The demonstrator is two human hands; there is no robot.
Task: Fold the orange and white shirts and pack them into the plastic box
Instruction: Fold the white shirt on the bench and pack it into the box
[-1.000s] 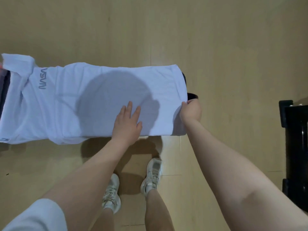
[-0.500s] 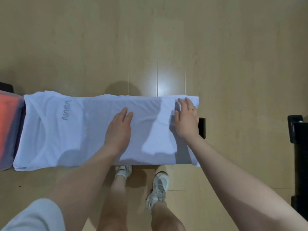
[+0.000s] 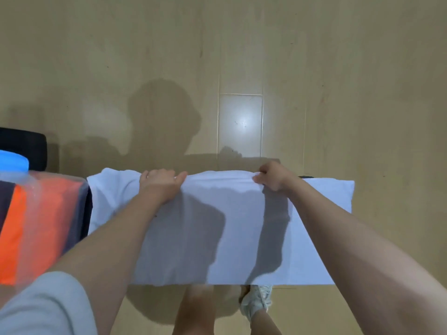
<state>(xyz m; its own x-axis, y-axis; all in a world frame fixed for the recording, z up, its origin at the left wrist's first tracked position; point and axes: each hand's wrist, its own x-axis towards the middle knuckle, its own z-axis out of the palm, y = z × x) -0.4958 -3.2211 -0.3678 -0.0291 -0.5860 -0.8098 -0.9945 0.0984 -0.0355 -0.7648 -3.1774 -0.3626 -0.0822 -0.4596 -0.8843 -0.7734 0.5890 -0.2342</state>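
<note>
At far edge: left hand (image 3: 161, 185) and right hand (image 3: 272, 177) each grip white shirt (image 3: 237, 228).
Fingertips: hidden behind cloth.
Plastic box (image 3: 36, 223): cut off left.

Fingertips of left hand (image 3: 161, 183) and right hand (image 3: 272, 177) curl over far edge of flat white cotton shirt (image 3: 242, 228), hidden. Left of left hand, translucent plastic box (image 3: 48, 213) holding orange fabric cut by frame edge; surface under shirt unseen.
</note>
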